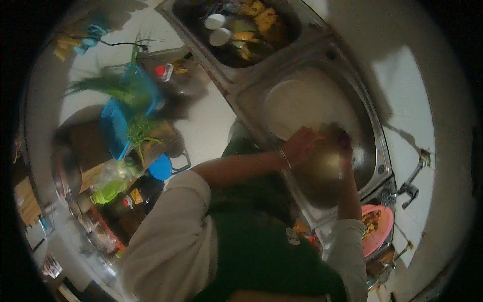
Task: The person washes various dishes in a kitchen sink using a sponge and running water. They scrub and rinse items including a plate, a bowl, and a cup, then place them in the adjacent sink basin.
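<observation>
Both my hands are over the right-hand basin of a stainless steel sink [302, 94]. My left hand [305, 143], with a thin bracelet at its wrist, reaches in from the left with its fingers bent. Across from it is my right hand [345, 151], close to a small dark, purplish thing [342, 139]. Motion blur hides the fingertips and whether either hand grips anything. A brownish blur [332, 130] lies between and just beyond the hands. Below them the basin shows a bright yellowish reflection [332, 162].
White cups [220, 37] and yellowish pieces [266, 19] fill the other basin. A faucet [409, 192] and a pink bowl [377, 230] with scraps are at the right. Blue plastic baskets [115, 128], leafy greens [141, 134] and a red-capped bottle [164, 72] stand at the left.
</observation>
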Tool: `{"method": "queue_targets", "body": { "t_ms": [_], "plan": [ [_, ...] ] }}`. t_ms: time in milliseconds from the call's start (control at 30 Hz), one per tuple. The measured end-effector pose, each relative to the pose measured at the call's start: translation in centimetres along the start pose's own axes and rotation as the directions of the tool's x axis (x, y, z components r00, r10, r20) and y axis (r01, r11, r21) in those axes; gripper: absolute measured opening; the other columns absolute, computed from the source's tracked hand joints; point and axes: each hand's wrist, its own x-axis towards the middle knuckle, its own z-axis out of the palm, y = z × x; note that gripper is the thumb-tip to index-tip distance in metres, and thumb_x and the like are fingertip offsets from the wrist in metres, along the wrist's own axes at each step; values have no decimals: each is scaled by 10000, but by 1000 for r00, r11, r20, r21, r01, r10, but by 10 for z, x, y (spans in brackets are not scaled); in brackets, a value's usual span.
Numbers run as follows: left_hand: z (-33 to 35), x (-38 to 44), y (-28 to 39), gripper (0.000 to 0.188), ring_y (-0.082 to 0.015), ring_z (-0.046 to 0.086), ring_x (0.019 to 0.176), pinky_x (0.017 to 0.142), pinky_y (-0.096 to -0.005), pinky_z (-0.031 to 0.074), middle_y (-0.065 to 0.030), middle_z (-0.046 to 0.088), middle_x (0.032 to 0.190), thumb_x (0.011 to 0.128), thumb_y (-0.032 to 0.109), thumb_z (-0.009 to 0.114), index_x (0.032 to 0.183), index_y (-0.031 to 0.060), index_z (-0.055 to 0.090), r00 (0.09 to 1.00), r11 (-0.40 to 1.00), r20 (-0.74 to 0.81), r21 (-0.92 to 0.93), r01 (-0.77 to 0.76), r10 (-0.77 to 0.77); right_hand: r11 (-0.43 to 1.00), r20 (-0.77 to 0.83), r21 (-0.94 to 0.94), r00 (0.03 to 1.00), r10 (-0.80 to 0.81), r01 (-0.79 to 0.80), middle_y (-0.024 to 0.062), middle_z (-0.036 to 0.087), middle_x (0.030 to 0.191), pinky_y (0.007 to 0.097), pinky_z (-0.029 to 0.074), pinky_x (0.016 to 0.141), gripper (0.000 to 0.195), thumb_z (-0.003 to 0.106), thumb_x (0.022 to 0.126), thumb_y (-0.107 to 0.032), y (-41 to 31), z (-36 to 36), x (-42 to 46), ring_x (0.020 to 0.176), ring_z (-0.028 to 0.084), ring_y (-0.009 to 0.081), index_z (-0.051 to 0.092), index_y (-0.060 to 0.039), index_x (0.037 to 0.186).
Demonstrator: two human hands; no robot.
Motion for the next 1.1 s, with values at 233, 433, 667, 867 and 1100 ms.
{"method": "queue_targets", "body": {
  "t_ms": [233, 433, 667, 867, 1100],
  "plan": [
    [76, 8, 37, 311, -307, 531, 924, 845, -408, 409, -145, 566, 960, 753, 120, 559, 1059, 60, 548, 940, 970, 325, 173, -170, 107, 381, 288, 893, 955, -73, -241, 64, 556, 1086, 338, 483, 763, 365, 557, 849, -329, -12, 1, -104, 923, 574, 195, 502, -105, 1133],
    [70, 11, 25, 349, -260, 572, 955, 795, -408, 464, -115, 612, 955, 817, 353, 540, 1005, 65, 600, 778, 940, 562, -2, 342, -281, 667, -23, 729, 980, -197, 151, 54, 547, 1077, 348, 477, 781, 381, 590, 825, -297, -84, 0, -172, 918, 569, 185, 498, -74, 1121],
    [47, 17, 8, 570, -224, 586, 936, 776, -397, 497, -110, 588, 1066, 856, 569, 397, 1144, 89, 507, 51, -221, 968, -107, 969, -245, 398, 170, 906, 985, -35, -142, 72, 578, 992, 339, 470, 762, 482, 673, 749, -279, -70, -5, -167, 872, 570, 180, 498, -54, 1137],
    [73, -9, -25, 528, -208, 569, 942, 794, -364, 481, -96, 584, 1061, 836, 468, 531, 1189, 80, 467, 339, -103, 916, -367, 925, -216, 697, 0, 709, 987, 159, -112, 106, 577, 1025, 353, 445, 811, 412, 573, 825, -290, 24, 29, -84, 901, 573, 252, 511, -23, 1133],
    [79, -6, -30, 409, -212, 580, 919, 794, -335, 451, -91, 605, 1040, 781, 193, 638, 1137, 21, 532, 515, 234, 666, -468, 852, -540, 935, -286, 199, 930, -231, 294, 154, 512, 1139, 354, 368, 915, 381, 532, 838, -227, 44, 69, -101, 1049, 487, 257, 498, -11, 1150]
  ]
}}
